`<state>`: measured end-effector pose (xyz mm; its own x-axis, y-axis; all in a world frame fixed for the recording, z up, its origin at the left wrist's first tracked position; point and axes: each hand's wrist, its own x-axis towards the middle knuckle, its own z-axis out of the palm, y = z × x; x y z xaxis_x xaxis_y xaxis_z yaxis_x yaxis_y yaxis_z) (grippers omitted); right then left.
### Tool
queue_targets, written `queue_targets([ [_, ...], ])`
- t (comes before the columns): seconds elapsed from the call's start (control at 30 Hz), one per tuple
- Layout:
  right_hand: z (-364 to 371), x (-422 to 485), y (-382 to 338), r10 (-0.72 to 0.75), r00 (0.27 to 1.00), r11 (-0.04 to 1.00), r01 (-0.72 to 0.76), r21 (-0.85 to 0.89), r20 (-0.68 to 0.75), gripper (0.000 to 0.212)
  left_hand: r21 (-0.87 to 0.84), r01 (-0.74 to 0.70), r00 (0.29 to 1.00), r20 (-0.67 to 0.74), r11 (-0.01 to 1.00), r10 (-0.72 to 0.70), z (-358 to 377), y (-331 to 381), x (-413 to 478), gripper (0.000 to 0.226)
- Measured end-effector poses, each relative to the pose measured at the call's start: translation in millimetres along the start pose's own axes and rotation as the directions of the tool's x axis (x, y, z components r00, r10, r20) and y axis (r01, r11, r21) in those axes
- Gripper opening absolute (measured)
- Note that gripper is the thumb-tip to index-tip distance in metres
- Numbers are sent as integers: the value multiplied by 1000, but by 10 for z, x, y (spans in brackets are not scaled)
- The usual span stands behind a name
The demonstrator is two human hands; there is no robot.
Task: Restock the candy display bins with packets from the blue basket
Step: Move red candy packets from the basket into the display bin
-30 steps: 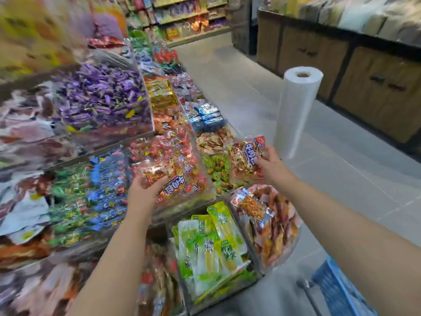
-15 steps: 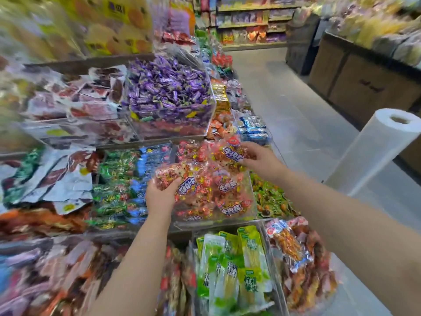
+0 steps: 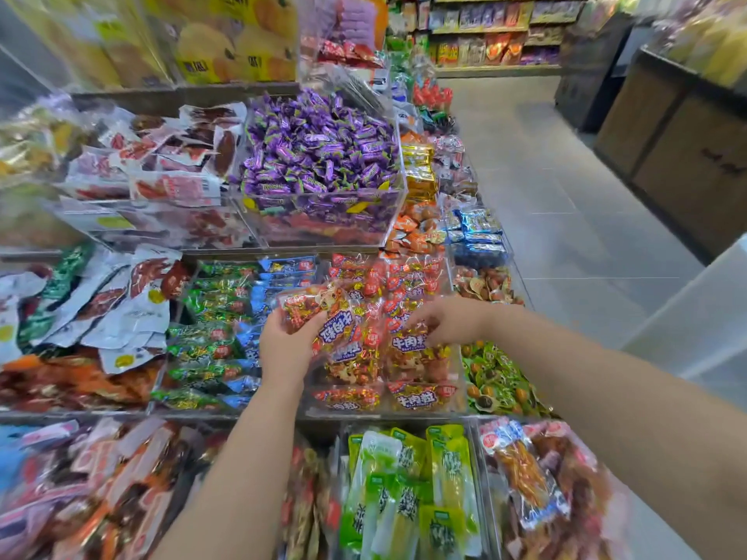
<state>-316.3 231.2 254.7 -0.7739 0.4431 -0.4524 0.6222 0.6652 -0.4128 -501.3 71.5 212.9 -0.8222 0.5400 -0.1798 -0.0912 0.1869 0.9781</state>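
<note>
Packets, red beef-snack packets, fill the clear bin. Our left hand grasps one red packet over the bin's left side. Just right of that grip, our right hand rests fingertips on the pile; we cannot tell whether it pinches anything.

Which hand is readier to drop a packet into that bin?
Left, probably: left hand grips a red-gold plastic packet over the clear plastic bin; right hand is down among its packets.

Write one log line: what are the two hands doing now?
step: restocking | left hand: grips red see-through candy packet | right hand: touches stocked packets in clear plastic bin, grip unclear
</note>
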Motion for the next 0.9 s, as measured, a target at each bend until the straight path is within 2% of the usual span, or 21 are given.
queue_targets([
  [0.1, -108, -49, 2, 4, 999, 1000, -4, 15, 41, 49, 11, 6, 1000, 28, 1000, -6, 12, 22, 59, 30],
  [0.17, -2, -39, -27, -11, 997, 996, 18, -87, 82, 47, 14, -4, 999, 44, 1000, 3, 32, 40, 91, 29],
  [0.23, 210, 14, -54, -31, 993, 993, 44, -113, 115, 46, 10, -12, 998, 55, 1000, 12, 67, 54, 114, 32],
  [0.3, 382, 62, -57, -31, 997, 990, 41, -136, 75, 46, 8, -17, 997, 73, 1000, 16, 97, 53, 141, 34],
  [0.4, 493, 69, 28, 16, 1000, 995, -14, -103, 21, 47, 8, -11, 994, 112, 1000, 10, 141, 45, 170, 38],
  [0.5, 505, 48, 106, 61, 996, 997, -58, -41, 64, 48, -7, -19, 989, 149, 1000, 20, 162, 26, 189, 32],
  [0.6, 405, 51, 133, 103, 986, 995, -102, -9, 135, 51, -19, 11, 982, 189, 1000, -7, 156, 8, 219, 44],
  [0.7, 379, 78, 101, 110, 987, 994, -109, -10, 116, 44, -65, 84, 977, 201, 994, -70, 154, 29, 266, 64],
  [0.77, 463, 116, 81, 96, 988, 995, -93, -28, 121, 24, -127, 140, 970, 215, 982, -111, 165, 57, 316, 59],
  [0.87, 401, 123, 80, 102, 971, 995, -104, -4, 217, 14, -173, 209, 956, 241, 962, -165, 183, 69, 410, 43],
  [0.9, 330, 111, 106, 97, 961, 991, -117, 61, 259, 21, -189, 227, 949, 265, 955, -173, 195, 80, 435, 34],
])
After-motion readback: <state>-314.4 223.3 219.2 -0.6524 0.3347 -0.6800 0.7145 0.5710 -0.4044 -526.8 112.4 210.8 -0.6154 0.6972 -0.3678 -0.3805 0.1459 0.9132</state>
